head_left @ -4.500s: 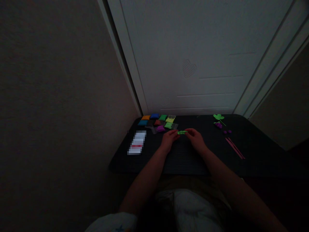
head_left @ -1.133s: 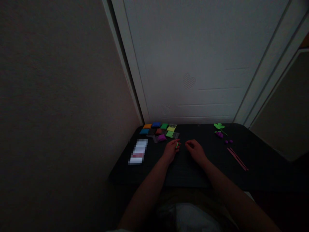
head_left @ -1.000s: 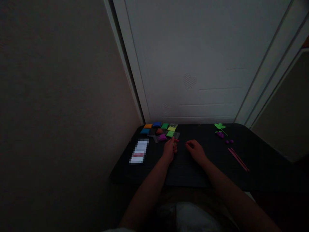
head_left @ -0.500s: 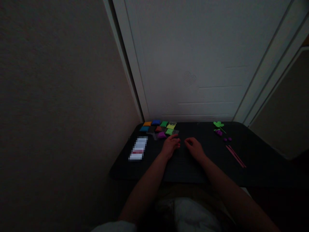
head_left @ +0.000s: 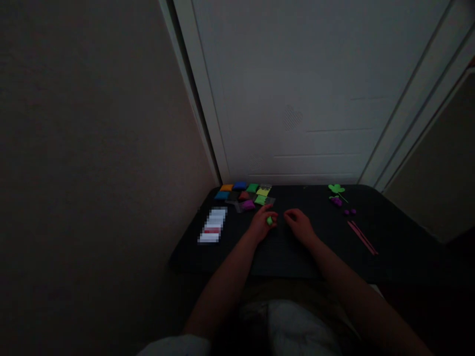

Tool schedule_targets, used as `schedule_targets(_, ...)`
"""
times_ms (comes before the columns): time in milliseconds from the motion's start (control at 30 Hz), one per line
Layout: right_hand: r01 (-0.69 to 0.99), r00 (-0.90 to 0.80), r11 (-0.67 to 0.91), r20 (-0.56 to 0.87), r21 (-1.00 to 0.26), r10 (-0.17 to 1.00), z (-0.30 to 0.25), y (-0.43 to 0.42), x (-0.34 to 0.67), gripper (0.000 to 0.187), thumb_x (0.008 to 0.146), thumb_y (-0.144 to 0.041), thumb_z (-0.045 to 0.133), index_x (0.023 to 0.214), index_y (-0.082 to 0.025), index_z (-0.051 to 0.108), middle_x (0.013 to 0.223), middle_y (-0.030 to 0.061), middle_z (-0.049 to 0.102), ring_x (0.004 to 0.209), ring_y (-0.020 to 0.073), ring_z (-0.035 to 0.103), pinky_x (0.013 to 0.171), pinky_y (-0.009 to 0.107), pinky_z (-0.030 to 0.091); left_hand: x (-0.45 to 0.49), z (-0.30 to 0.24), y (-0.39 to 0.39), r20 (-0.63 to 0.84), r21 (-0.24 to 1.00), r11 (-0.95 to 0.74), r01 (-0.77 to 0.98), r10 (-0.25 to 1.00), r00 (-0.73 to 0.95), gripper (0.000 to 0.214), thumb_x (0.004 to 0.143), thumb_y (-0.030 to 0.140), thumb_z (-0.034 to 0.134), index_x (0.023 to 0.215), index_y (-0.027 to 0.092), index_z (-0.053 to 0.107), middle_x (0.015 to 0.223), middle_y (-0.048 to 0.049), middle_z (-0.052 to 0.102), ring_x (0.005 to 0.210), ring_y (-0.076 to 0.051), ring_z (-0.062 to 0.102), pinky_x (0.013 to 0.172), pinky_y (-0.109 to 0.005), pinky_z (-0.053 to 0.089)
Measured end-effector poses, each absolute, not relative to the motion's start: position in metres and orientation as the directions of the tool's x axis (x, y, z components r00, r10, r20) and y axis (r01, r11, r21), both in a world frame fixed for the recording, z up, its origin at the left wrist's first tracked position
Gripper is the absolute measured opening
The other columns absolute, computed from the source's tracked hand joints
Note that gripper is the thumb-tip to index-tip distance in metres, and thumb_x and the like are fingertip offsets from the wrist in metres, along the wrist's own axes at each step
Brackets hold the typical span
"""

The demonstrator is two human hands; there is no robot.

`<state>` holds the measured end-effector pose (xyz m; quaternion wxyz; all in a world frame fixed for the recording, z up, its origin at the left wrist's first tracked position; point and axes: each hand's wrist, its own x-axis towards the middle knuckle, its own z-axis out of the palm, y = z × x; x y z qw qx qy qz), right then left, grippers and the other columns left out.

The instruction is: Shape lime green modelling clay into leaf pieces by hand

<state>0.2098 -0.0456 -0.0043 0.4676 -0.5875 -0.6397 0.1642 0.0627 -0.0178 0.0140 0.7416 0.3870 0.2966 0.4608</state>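
Observation:
A small lump of light green modelling clay (head_left: 269, 220) rests in the curled fingers of my left hand (head_left: 261, 225), over the middle of the dark table. My right hand (head_left: 300, 227) is a short way to its right, apart from it. Its thumb and fingers are pressed together, and whatever is between them, if anything, is hidden. Just beyond my left hand lie an opened packet of light green clay (head_left: 261, 200) and a packet of purple clay (head_left: 248, 204).
More coloured clay packets (head_left: 239, 186) lie at the back left. A blurred-out bright rectangle (head_left: 213, 225) is on the left. At the right are a green clay leaf shape (head_left: 336, 189), a purple clay cluster (head_left: 336, 201), small purple balls (head_left: 353, 211) and pink sticks (head_left: 362, 238).
The green clay lump now shows in my left hand, where it was hidden before. Both hands have stayed in nearly the same place. The view has tilted very slightly.

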Motion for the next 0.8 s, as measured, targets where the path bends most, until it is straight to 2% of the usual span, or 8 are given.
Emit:
schedule_targets(133,0.604,0.112,0.275,0.421,-0.748,0.9,-0.002,-0.047,0.21,0.021,0.074,-0.033,0.042,0.08,-0.019,0.057,0.081,0.0029,0.056,0.075,0.0147,0.052,0.07,0.029,0.04,0.065,0.012,-0.019,-0.034,0.85,0.242,-0.468,0.912,0.409,0.035,0.061,0.011,0.06,0.095,0.016,0.051,0.088,-0.0056,0.057,0.078,-0.012,0.056,0.064,-0.025,0.044)
schedule_targets(267,0.605,0.113,0.266,0.412,-0.75,0.904,0.001,-0.049,0.209,0.022,0.074,-0.033,0.042,0.08,-0.019,0.057,0.081,0.0031,0.056,0.075,0.0145,0.052,0.07,0.029,0.04,0.062,0.013,-0.017,-0.027,0.869,0.19,-0.456,0.94,0.34,0.026,0.065,0.027,0.059,0.088,0.016,0.053,0.058,0.0014,0.054,0.043,-0.004,0.046,0.04,-0.017,0.033)
schedule_targets(333,0.609,0.112,0.261,0.407,-0.749,0.907,0.002,-0.049,0.209,0.022,0.073,-0.033,0.042,0.08,-0.019,0.057,0.082,0.0032,0.056,0.075,0.0145,0.052,0.069,0.029,0.04,0.059,0.013,-0.015,-0.045,0.855,0.204,-0.477,0.945,0.323,0.026,0.069,0.04,0.053,0.078,0.016,0.053,0.037,0.0078,0.034,0.028,-0.002,0.027,0.031,-0.016,0.018)
schedule_targets(433,0.61,0.126,0.244,0.397,-0.754,0.909,0.003,-0.05,0.209,0.022,0.073,-0.033,0.042,0.08,-0.019,0.057,0.082,0.0032,0.056,0.075,0.0147,0.051,0.068,0.029,0.04,0.055,0.013,-0.012,-0.045,0.79,0.266,-0.552,0.924,0.381,0.032,0.071,0.046,0.045,0.064,0.015,0.049,0.031,0.0096,0.017,0.025,-0.003,0.016,0.029,-0.016,0.011)
schedule_targets(533,0.605,0.128,0.245,0.396,-0.757,0.909,0.004,-0.05,0.21,0.022,0.073,-0.033,0.042,0.08,-0.019,0.057,0.081,0.003,0.056,0.075,0.0149,0.051,0.068,0.029,0.04,0.057,0.013,-0.012,-0.011,0.757,0.284,-0.589,0.906,0.423,0.019,0.072,0.033,0.049,0.072,0.014,0.051,0.037,0.0076,0.031,0.031,-0.003,0.031,0.033,-0.016,0.023)
schedule_targets(667,0.6,0.129,0.259,0.411,-0.757,0.902,0.003,-0.049,0.209,0.021,0.073,-0.032,0.043,0.079,-0.019,0.057,0.08,0.0031,0.056,0.075,0.0151,0.051,0.07,0.029,0.04,0.065,0.012,-0.015,-0.002,0.783,0.238,-0.574,0.925,0.381,0.025,0.065,0.007,0.054,0.088,0.014,0.05,0.067,-0.0006,0.054,0.067,-0.008,0.055,0.063,-0.021,0.043)
schedule_targets(733,0.6,0.128,0.265,0.418,-0.755,0.899,0.003,-0.049,0.209,0.02,0.073,-0.031,0.043,0.078,-0.019,0.057,0.08,0.0032,0.057,0.075,0.0152,0.051,0.07,0.03,0.04,0.067,0.011,-0.017,-0.025,0.792,0.252,-0.557,0.924,0.382,0.022,0.068,0.011,0.052,0.09,0.012,0.049,0.078,-0.0056,0.057,0.074,-0.011,0.056,0.068,-0.024,0.044)
schedule_targets(800,0.601,0.132,0.267,0.423,-0.753,0.896,0.002,-0.048,0.209,0.02,0.073,-0.031,0.043,0.079,-0.019,0.057,0.081,0.0032,0.057,0.076,0.0152,0.051,0.07,0.03,0.04,0.066,0.011,-0.017,-0.062,0.807,0.273,-0.524,0.921,0.384,0.02,0.073,0.02,0.049,0.092,0.012,0.048,0.08,-0.0075,0.057,0.064,-0.01,0.056,0.057,-0.022,0.044)
